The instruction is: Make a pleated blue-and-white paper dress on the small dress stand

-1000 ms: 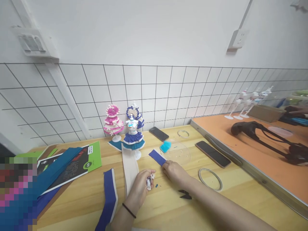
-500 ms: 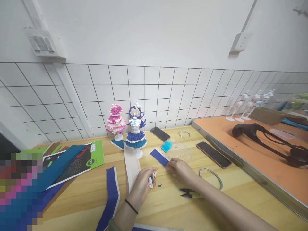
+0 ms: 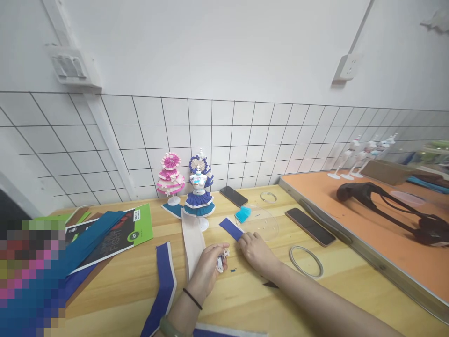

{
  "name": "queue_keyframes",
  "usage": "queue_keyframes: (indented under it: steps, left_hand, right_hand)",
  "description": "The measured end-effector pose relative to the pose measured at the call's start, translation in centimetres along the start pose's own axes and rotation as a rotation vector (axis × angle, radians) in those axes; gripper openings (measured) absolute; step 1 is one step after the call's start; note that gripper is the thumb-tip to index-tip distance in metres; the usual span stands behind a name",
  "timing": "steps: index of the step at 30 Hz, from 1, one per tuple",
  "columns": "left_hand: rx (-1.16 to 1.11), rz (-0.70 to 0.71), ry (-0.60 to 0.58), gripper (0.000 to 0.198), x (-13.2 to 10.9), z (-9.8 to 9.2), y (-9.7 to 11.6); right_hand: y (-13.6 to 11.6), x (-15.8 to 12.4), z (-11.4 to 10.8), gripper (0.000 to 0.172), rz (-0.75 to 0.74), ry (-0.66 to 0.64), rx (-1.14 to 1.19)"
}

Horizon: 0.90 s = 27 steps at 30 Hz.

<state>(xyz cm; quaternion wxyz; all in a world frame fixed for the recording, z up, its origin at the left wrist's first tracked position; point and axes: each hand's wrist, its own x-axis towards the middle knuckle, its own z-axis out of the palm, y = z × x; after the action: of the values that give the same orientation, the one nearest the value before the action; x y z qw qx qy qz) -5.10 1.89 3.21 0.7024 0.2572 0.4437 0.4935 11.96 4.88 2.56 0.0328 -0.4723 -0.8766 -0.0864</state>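
Observation:
My left hand (image 3: 212, 262), with a black band at the wrist, is closed around a bunch of small white and dark scraps (image 3: 222, 260). My right hand (image 3: 257, 252) rests low on the table at the near end of a short blue strip (image 3: 229, 226). Its fingers curl downward, and the tips are hidden, so what they pinch does not show. A tiny blue scrap (image 3: 233, 270) lies between the hands. Under my right forearm, only the dark blades of the thread snips (image 3: 271, 284) show. A clear round plate (image 3: 270, 223) with turquoise pleated pieces (image 3: 243, 214) lies just beyond.
Dress stands in pink (image 3: 170, 175) and blue (image 3: 199, 199) rise at the back. A cream strip (image 3: 191, 243) and blue strip (image 3: 164, 276) lie left, near a book (image 3: 142, 229). Two phones (image 3: 310, 226) (image 3: 233, 195), metal rings (image 3: 306, 261) and an orange board (image 3: 386, 252) are right.
My right hand has shifted slightly left and turned, with its fingers now curled down; its forearm covers more of the snips. My left hand stays closed on the scraps. The view has shifted slightly.

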Motion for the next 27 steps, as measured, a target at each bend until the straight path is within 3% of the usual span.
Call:
queue_keyframes:
  steps: [5, 9, 16, 21, 27]
  left_hand:
    - [-0.014, -0.013, -0.001, 0.01, 0.1, -0.1, -0.1]
    - [-0.023, -0.009, -0.005, 0.009, 0.2, -0.1, -0.2]
    - [-0.025, -0.009, -0.011, 0.006, 0.2, -0.1, -0.2]
    - [-0.033, -0.011, -0.01, 0.011, 0.2, -0.2, -0.2]
    - [-0.066, -0.02, -0.034, 0.01, 0.3, -0.3, -0.3]
  right_hand:
    - [1.0, 0.3, -1.0, 0.021, 0.033, 0.025, 0.028]
    - [-0.3, 0.0, -0.6, 0.02, -0.052, -0.007, 0.025]
    - [-1.5, -0.5, 0.5, 0.015, -0.071, -0.003, 0.005]
    - [0.1, -0.2, 0.5, 0.017, 0.045, 0.058, 0.091]
    - [1.3, -0.3, -1.5, 0.033, 0.201, 0.182, 0.269]
